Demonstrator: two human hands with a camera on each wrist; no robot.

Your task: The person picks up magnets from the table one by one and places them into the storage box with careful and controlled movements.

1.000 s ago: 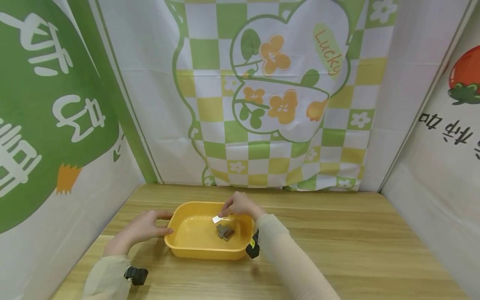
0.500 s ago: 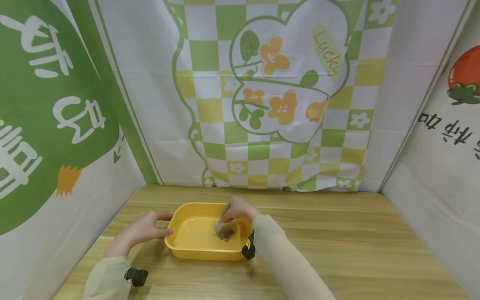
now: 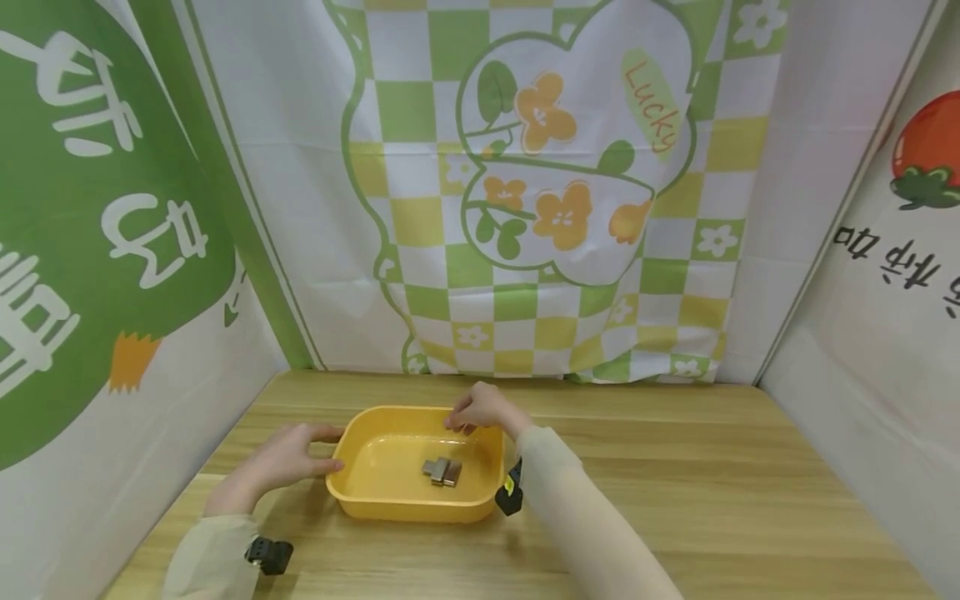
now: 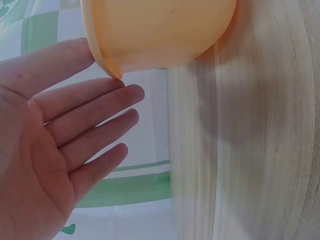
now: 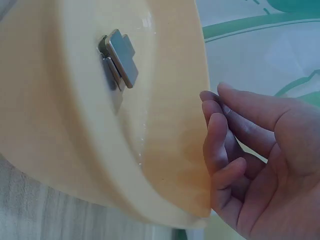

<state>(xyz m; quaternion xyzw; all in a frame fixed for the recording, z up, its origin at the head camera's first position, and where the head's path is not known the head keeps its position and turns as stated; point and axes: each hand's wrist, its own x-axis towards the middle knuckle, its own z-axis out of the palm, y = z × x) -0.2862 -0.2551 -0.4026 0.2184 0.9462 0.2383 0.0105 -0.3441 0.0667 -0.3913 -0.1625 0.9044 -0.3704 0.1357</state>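
Observation:
A yellow plastic basin (image 3: 367,505) sits on the wooden table. Inside it, right of the middle, lies a small pile of shiny, flat rectangular metal pieces (image 3: 442,471), some crossing others, also visible as stacked pieces (image 5: 122,57) in the right wrist view. My right hand (image 3: 483,410) hovers over the basin's back right rim, fingers loosely bent, thumb near the fingertips, holding nothing. At the basin's left end, my left hand (image 3: 285,457) touches the rim with thumb and index finger extended. Its other fingers (image 4: 95,120) are straight and spread beside the basin.
The wooden table (image 3: 675,483) extends to the right and in front of the basin. A green-and-white checkered cloth (image 3: 555,317) hangs along the back, with printed sheets at the left and right sides. A black wrist camera (image 3: 270,555) is strapped to each wrist.
My right hand lowered a silver metal piece onto the pile, let go of it, and rose back toward the rim. The pile now lies slightly differently. My left hand stayed at the basin.

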